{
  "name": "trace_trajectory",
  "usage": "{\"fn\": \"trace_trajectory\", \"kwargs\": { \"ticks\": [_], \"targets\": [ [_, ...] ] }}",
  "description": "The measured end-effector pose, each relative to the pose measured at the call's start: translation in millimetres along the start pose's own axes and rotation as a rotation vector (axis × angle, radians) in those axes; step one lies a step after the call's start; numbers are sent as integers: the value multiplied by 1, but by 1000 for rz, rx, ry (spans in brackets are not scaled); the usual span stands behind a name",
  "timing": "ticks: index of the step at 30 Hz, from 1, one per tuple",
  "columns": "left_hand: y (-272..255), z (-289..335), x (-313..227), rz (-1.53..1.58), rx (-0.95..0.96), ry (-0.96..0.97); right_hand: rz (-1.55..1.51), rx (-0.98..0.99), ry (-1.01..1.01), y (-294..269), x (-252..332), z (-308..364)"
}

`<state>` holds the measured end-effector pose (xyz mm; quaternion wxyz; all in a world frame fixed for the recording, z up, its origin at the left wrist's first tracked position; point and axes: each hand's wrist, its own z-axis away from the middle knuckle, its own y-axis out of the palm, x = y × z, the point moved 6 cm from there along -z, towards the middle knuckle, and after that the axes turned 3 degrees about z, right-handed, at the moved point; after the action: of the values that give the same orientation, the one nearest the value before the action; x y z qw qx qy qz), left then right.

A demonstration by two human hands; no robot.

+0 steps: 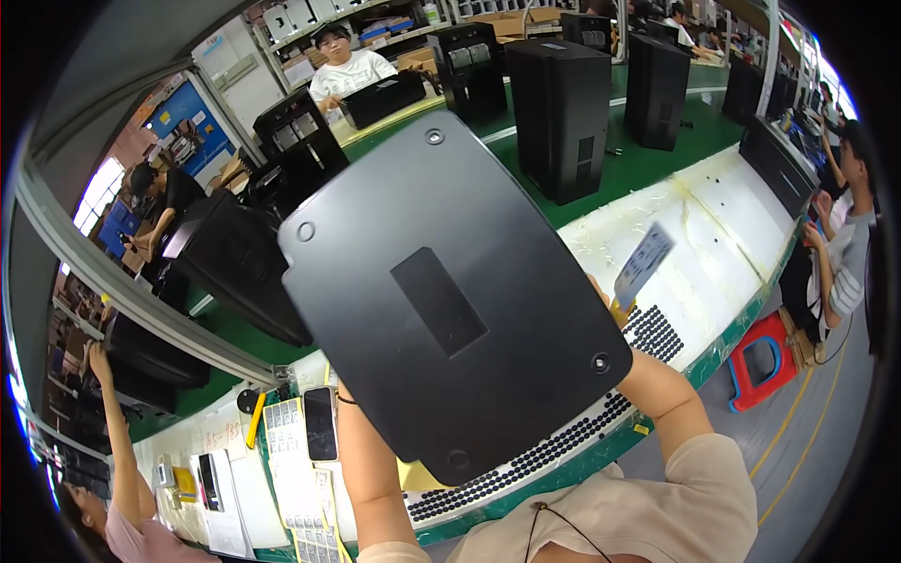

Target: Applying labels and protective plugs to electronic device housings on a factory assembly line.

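A large black plastic panel (pixel 450 291) with rounded corners, screw holes and a raised rectangle in its middle fills the centre of the view, held up tilted above the workbench. My left hand is hidden behind the panel; only its forearm (pixel 371 469) shows, rising to the panel's lower left edge. My right hand (pixel 615 308) peeks out past the panel's right edge and pinches a small printed label (pixel 643 265). Whether the right hand also touches the panel, I cannot tell.
A white workbench (pixel 723 235) holds sheets of small black dots (pixel 652 333), a phone (pixel 320 422), label sheets (pixel 286 450) and a yellow tool (pixel 254 419). Black housings (pixel 560 113) stand on the green conveyor. Other people sit around; a red stool (pixel 762 361) stands on the right.
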<state>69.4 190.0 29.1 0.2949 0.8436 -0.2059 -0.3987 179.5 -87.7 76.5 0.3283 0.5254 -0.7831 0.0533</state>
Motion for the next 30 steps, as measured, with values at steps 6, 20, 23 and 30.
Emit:
{"fn": "trace_trajectory", "kwargs": {
  "ticks": [6,20,23,30],
  "targets": [
    [7,-63,38,-639,107,153,-339,-451,255,-42,-15,26],
    [-34,-102,105,178,187,-313,930,196,-471,73,149,-87],
    [-42,-83,105,177,171,-321,873,220,-335,80,134,-97],
    [-61,-31,86,193,154,-334,797,254,-109,81,119,-110]
  ]
}}
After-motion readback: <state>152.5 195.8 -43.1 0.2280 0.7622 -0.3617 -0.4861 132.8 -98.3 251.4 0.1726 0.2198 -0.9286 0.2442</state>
